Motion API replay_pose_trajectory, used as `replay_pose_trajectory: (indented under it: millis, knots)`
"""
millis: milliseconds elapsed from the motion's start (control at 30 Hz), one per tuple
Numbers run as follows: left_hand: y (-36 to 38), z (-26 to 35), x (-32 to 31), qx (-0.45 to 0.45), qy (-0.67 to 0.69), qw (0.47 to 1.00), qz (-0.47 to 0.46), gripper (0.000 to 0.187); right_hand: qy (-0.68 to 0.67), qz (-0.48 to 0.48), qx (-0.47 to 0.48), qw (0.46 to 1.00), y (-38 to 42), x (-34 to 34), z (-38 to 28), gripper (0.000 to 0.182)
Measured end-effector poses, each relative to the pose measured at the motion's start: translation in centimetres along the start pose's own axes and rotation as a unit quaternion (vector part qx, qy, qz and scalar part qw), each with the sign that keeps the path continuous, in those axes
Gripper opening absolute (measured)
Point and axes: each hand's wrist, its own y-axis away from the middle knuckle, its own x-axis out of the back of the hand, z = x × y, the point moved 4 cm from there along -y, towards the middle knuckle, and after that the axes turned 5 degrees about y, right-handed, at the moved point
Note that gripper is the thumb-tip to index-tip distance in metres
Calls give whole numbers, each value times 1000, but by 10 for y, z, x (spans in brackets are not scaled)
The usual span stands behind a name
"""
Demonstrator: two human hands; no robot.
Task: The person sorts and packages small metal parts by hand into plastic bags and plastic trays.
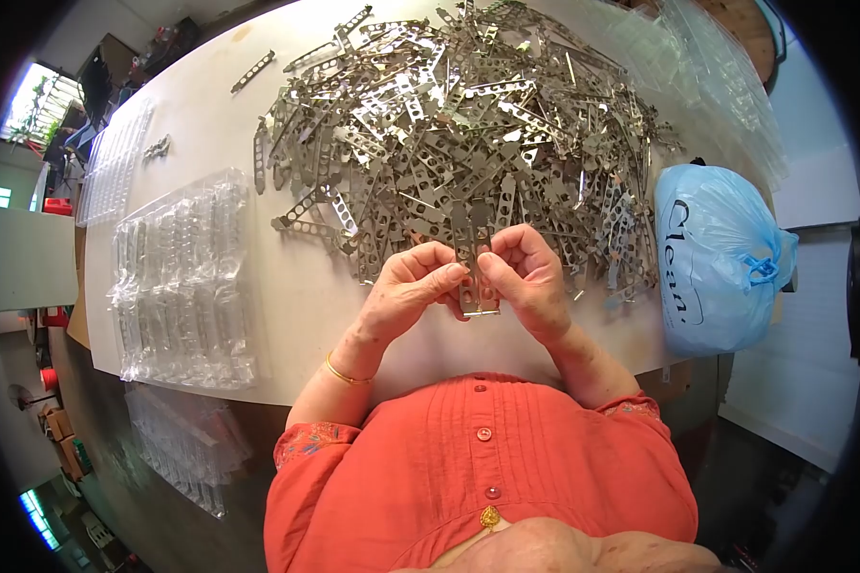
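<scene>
A big heap of perforated metal strips point(468, 124) covers the far middle of the white table point(296, 296). At the table's near edge my left hand point(413, 286) and my right hand point(526, 277) meet, thumbs and fingertips pinched together on a small stack of metal strips point(475, 272) held upright between them. The stack's lower end shows below my fingers; its upper part blends into the heap behind. A gold bangle sits on my left wrist.
Clear plastic blister trays point(182, 286) lie stacked at the left, more point(115, 162) further back and below the table edge point(186, 449). A light blue knotted plastic bag point(717, 258) sits at the right. Clear plastic bags point(717, 86) lie at the far right.
</scene>
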Motion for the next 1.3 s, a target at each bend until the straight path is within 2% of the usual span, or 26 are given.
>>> replay_pose_trajectory:
  millis: [67, 167, 567, 733, 867, 1300]
  knots:
    - [0, 0, 0, 1, 2, 1000, -8, 15, 2, -4, -2, 1000, 0, 0, 2, 11]
    - [0, 0, 0, 4, -7, 1000, -5, 22, 6, 2, 2, 1000, -1, 1, 3, 11]
    - [0, 0, 0, 2, 1, 1000, -18, 15, -8, -13, -22, 1000, 0, 0, 2, 10]
    - [0, -1, 1, 1, -6, 1000, -6, 19, -4, -21, -39, 999, 1, 0, 2, 12]
    - [0, 1, -1, 2, 4, 1000, -17, 14, -1, -15, -23, 1000, 0, -2, 3, 10]
    - [1, 1, -1, 6, 4, 1000, -14, 13, 0, -20, -20, 1000, 0, -2, 2, 9]
